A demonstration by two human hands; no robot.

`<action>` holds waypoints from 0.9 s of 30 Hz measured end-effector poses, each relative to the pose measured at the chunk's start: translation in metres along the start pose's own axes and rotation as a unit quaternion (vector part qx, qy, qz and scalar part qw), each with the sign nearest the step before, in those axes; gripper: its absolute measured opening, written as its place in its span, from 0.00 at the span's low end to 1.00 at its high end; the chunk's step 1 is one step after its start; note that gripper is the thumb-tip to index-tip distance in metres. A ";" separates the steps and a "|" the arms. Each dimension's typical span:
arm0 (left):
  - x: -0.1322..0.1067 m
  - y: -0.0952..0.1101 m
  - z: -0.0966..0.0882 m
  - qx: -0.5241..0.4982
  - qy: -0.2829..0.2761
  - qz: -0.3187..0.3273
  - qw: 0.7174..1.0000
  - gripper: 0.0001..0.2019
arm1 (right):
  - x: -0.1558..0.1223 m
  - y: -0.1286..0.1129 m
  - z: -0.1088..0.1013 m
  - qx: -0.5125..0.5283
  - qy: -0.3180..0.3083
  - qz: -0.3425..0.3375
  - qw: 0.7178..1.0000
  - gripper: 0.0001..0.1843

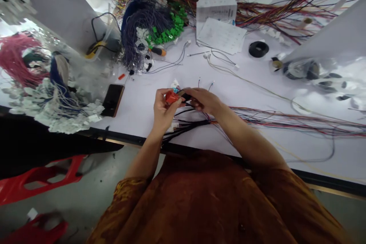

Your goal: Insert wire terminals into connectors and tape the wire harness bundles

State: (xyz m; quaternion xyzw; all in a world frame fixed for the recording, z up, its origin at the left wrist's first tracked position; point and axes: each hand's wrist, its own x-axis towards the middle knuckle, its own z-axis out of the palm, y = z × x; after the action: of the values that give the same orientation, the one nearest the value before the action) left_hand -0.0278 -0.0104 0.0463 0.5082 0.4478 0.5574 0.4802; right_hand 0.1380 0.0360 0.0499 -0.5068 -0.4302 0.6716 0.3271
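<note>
My left hand [162, 109] is closed round a small red connector [171, 97], held just above the white table [143, 99]. My right hand [203, 100] meets it from the right, its fingers pinched on a dark piece [184, 95] at the connector's end. A bundle of black and coloured wires [188, 122] hangs from under both hands and runs off to the right across the table.
A black phone [112, 100] lies left of my hands. Plastic bags of white connectors [57, 110] fill the left side. Purple wires [140, 26], green connectors [168, 32], a white box [216, 7], papers [221, 36] and a black tape roll [258, 49] lie further back. A red stool [37, 181] stands lower left.
</note>
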 end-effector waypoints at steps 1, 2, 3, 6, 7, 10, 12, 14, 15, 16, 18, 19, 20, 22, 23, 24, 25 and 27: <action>-0.001 0.000 0.001 0.005 0.005 0.012 1.000 0.24 | 0.002 -0.002 -0.002 0.037 -0.009 0.029 0.999 0.09; -0.001 -0.002 0.002 0.009 0.019 0.020 1.000 0.23 | 0.000 -0.001 -0.003 0.062 0.013 0.033 0.997 0.06; 0.000 -0.005 0.002 0.014 0.039 0.025 0.999 0.23 | -0.008 0.004 -0.002 0.068 0.055 0.010 0.996 0.08; 0.006 -0.015 0.000 0.030 0.094 0.021 0.995 0.24 | -0.050 0.031 0.007 -0.054 0.153 -0.172 0.972 0.24; 0.008 -0.018 -0.001 0.034 0.098 0.015 0.995 0.23 | -0.065 0.040 0.011 -0.131 0.135 -0.225 0.956 0.26; 0.010 -0.017 -0.001 0.039 0.072 -0.012 0.997 0.22 | -0.082 0.052 0.021 -0.241 0.083 -0.287 0.923 0.24; 0.008 -0.012 0.001 0.041 0.045 -0.010 0.998 0.22 | -0.066 0.047 0.022 -0.158 0.120 -0.255 0.946 0.23; 0.005 -0.007 0.003 0.044 0.017 0.008 0.999 0.23 | -0.040 0.035 0.017 -0.019 0.154 -0.171 0.973 0.24; 0.004 -0.006 0.004 0.043 0.005 0.016 0.999 0.23 | -0.027 0.030 0.013 0.044 0.145 -0.115 0.982 0.21; 0.003 -0.007 0.005 0.037 0.000 0.017 0.999 0.22 | -0.017 0.026 0.009 0.102 0.123 -0.062 0.985 0.18; 0.003 -0.012 0.005 0.005 0.016 -0.003 1.000 0.22 | -0.007 0.022 0.000 0.200 0.092 0.003 0.975 0.11; 0.004 -0.015 0.004 -0.020 0.033 -0.021 0.999 0.21 | -0.007 0.023 -0.004 0.236 0.089 0.010 0.968 0.10; 0.005 -0.020 0.003 -0.048 0.051 -0.042 0.997 0.21 | -0.008 0.025 -0.008 0.258 0.093 0.004 0.962 0.12; 0.007 -0.027 0.003 -0.096 0.055 -0.084 0.990 0.21 | -0.013 0.031 -0.015 0.270 0.109 -0.024 0.956 0.18; 0.008 -0.030 0.003 -0.107 0.034 -0.106 0.988 0.21 | -0.016 0.033 -0.017 0.266 0.112 -0.033 0.957 0.19; 0.009 -0.032 0.005 -0.106 0.002 -0.123 0.987 0.21 | -0.017 0.036 -0.019 0.260 0.112 -0.036 0.958 0.20; 0.010 -0.034 0.007 -0.092 -0.030 -0.130 0.987 0.20 | -0.019 0.038 -0.020 0.251 0.115 -0.039 0.961 0.21; 0.012 -0.037 0.014 -0.038 -0.067 -0.114 0.990 0.16 | -0.025 0.043 -0.019 0.209 0.133 -0.053 0.967 0.23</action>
State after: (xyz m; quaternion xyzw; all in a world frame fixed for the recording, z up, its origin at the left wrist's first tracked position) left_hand -0.0114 0.0064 0.0122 0.4713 0.4483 0.4800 0.5886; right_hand 0.1633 0.0010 0.0183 -0.4884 -0.2589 0.6552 0.5150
